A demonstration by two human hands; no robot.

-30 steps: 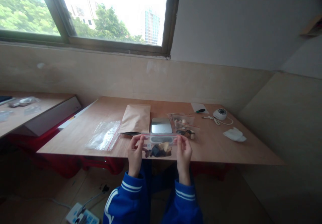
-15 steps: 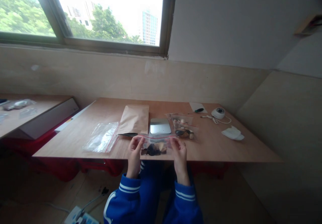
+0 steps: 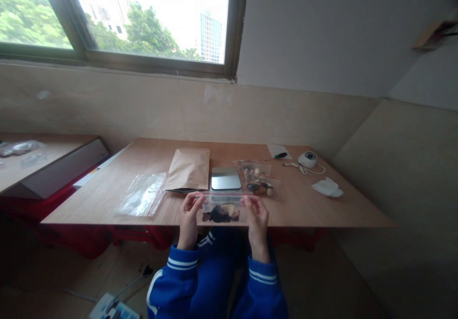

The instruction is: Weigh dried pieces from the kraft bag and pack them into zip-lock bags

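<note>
A clear zip bag [image 3: 222, 200] with a red seal line is stretched between my two hands above the table's front edge. Dark and tan dried pieces [image 3: 221, 212] lie along its bottom. My left hand [image 3: 189, 218] pinches the bag's upper left corner, and my right hand [image 3: 256, 218] pinches the upper right one. Just beyond the bag sits a flat scale with a silver top [image 3: 225, 179]. Left of the scale lies a brown paper pouch [image 3: 189, 168], its dark mouth facing me. To the right are filled zip bags [image 3: 260, 187] holding dark and pale pieces.
Flat clear bags [image 3: 141, 196] lie on the table's left side. On the right are a white dome camera [image 3: 307, 159] with its cable, a crumpled white tissue [image 3: 327, 187] and a green-handled screwdriver [image 3: 281, 155] on paper. A power strip [image 3: 113, 308] sits on the floor.
The bag's top edge is pulled straighter, where before it was wavy. My right hand has moved slightly right, and the whole view has shifted a little.
</note>
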